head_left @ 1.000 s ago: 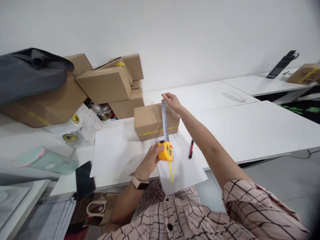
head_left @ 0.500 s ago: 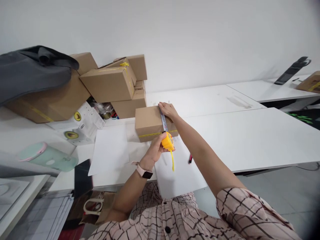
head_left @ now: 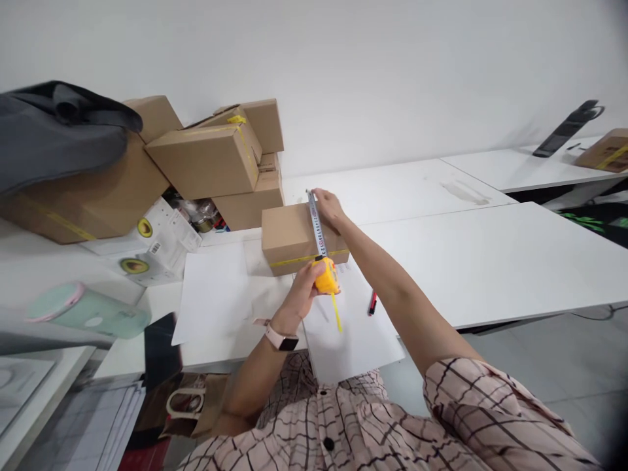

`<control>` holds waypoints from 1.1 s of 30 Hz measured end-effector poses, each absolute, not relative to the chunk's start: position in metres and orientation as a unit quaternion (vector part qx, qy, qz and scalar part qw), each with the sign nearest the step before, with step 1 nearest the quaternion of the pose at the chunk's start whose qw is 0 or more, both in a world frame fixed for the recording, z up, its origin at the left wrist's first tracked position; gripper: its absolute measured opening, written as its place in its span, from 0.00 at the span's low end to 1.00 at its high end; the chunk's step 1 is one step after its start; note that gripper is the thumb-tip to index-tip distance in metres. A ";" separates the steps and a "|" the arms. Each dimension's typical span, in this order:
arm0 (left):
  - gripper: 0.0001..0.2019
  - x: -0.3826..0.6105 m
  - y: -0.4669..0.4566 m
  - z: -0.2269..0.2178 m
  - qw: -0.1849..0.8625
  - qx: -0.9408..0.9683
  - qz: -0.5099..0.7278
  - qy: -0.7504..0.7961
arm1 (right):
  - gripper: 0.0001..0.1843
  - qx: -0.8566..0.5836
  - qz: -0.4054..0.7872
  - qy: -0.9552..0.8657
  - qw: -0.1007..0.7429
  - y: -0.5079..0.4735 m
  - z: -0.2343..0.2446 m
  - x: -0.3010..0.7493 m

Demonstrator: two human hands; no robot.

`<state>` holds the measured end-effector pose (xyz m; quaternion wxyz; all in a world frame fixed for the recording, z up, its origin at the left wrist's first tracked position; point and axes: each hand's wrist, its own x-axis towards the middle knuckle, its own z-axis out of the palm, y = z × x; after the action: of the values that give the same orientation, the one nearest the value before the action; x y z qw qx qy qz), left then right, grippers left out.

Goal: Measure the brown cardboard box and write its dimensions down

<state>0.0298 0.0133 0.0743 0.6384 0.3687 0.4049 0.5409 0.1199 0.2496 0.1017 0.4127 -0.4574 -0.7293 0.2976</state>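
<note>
One tape measure point(head_left: 327, 279): in front of the carton point(head_left: 288, 227), above paper point(head_left: 353, 347) reaching past the near edge of the counter point(head_left: 466, 248); its blade point(head_left: 316, 226) spans the carton's top.
Hands' hold: left hand point(head_left: 298, 296) clamped on the tape measure; right hand point(head_left: 328, 205) beside the blade's tip point(head_left: 309, 192), grip unclear.
Blade risk: could slip or snap back, I judge, if the tip comes loose.
Arms' pose: left forearm point(head_left: 261, 376) low, right arm point(head_left: 405, 294) reaching farther over the counter.
</note>
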 end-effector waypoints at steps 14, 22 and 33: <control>0.26 -0.086 0.016 0.064 0.423 0.443 0.581 0.536 | 0.40 -0.466 0.426 -0.632 0.450 0.176 0.055 0.208; 0.26 -0.088 0.041 0.117 0.392 0.478 0.606 0.500 | 0.38 -0.546 0.177 -0.701 0.423 0.208 0.107 0.207; 0.29 -0.003 -0.011 0.088 0.497 0.486 0.573 0.435 | 0.34 -0.430 0.289 -0.744 0.421 0.216 0.088 0.211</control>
<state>-0.0034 -0.0108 0.0884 0.4966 0.4857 0.4349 0.5730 0.2108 0.2157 0.0882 0.4209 -0.4304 -0.7443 0.2892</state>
